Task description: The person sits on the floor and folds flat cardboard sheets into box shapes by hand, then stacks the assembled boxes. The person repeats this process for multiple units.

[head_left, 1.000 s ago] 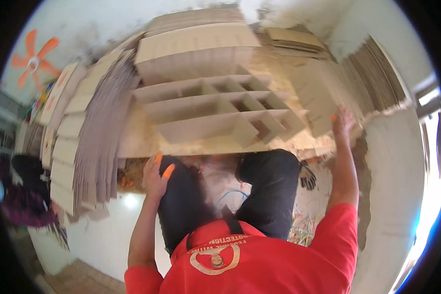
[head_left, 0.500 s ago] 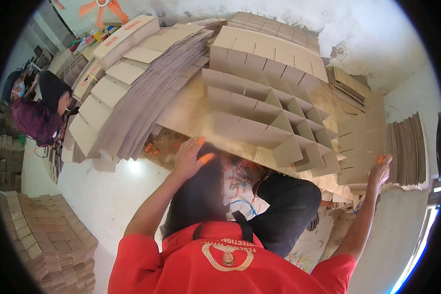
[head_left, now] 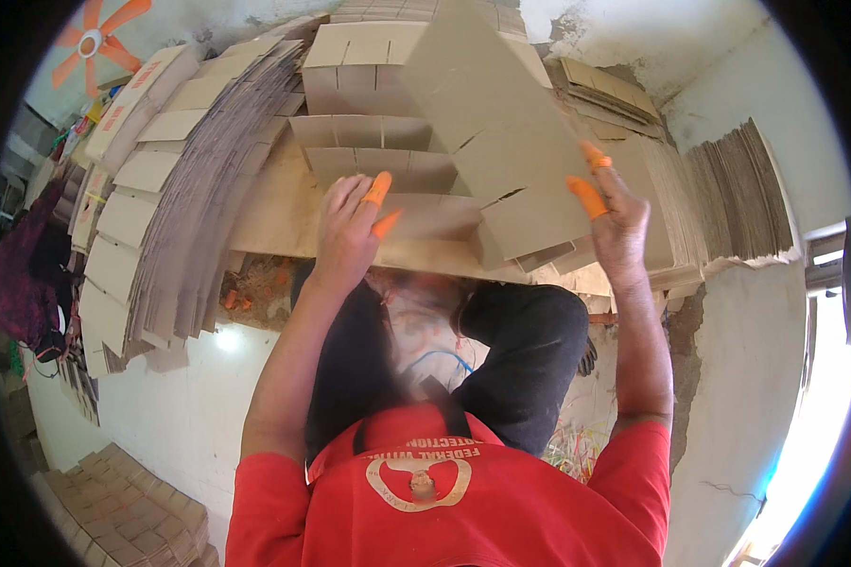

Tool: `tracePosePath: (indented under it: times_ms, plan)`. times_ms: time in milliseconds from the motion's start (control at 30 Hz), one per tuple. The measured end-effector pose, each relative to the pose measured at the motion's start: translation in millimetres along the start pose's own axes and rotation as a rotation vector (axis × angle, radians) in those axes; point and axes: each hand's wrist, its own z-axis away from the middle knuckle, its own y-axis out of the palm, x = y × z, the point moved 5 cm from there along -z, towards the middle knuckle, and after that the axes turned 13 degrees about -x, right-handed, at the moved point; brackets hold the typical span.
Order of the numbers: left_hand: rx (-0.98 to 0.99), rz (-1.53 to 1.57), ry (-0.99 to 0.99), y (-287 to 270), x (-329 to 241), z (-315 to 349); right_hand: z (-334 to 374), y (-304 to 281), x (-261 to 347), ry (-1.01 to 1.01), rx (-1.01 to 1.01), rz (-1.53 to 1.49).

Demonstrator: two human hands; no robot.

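Note:
Orange finger covers sit on the thumb and a finger of each of my hands. My right hand (head_left: 622, 222) grips the right edge of a slotted cardboard sheet (head_left: 496, 132), which is raised and tilted over the low wooden table (head_left: 265, 217). To the left of that sheet, my left hand (head_left: 347, 227) is raised, holding nothing, with thumb and fingers apart. Beyond my hands, upright slotted cardboard strips (head_left: 383, 168) stand in rows on the table. The raised sheet covers the right part of these rows.
Long fanned stacks of cardboard (head_left: 194, 189) line the left side, with a long carton (head_left: 137, 104) behind. More sheets stand in a stack (head_left: 742, 194) at the right by the wall. A person (head_left: 28, 265) in dark clothes is at far left. An orange fan (head_left: 90, 42) stands behind.
My right hand has come in from the stack at the right, bringing a cardboard sheet over the upright strips. My left hand has risen toward the strips. The view has turned to the right.

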Motion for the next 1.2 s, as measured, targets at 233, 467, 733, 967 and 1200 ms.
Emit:
tracePosePath:
  times_ms: [233,467,733,967,1200]
  plan:
    - [0.192,0.013,0.038,45,9,0,3,30,-3,0.031,0.071,-0.04]
    - [0.178,0.101,-0.016,54,19,5,-5,39,7,-0.03,0.021,-0.104]
    - [0.171,0.138,-0.045,55,19,4,-1,66,8,-0.187,0.066,-0.063]
    - [0.177,0.149,-0.058,59,22,7,-8,71,26,-0.225,0.099,-0.074]
    - [0.187,0.137,-0.056,64,22,6,-10,80,21,-0.187,0.161,-0.056]
